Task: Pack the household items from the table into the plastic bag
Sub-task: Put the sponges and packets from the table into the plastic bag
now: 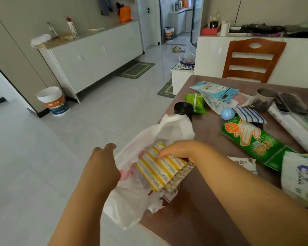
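A white plastic bag [132, 201] hangs open over the table's left edge. My left hand [103, 162] grips the bag's left rim; its fingers are hidden behind the plastic. My right hand [178, 150] holds a yellow-and-white striped pack of scouring pads [160, 171] in the bag's mouth, tilted, half inside. On the brown table [208, 132] lie a green glove pack [252, 142], a black bag roll [183, 108], a blue ball [227, 113], a blue-striped cloth [251, 114] and a light-blue packet [215, 89].
A tissue pack [300, 178] lies at the right edge, a long white roll [295, 128] and a mug [264, 98] further back. A wooden chair [252, 59] stands behind the table. White cabinets [89, 55] and a bucket [53, 101] stand across the tiled floor.
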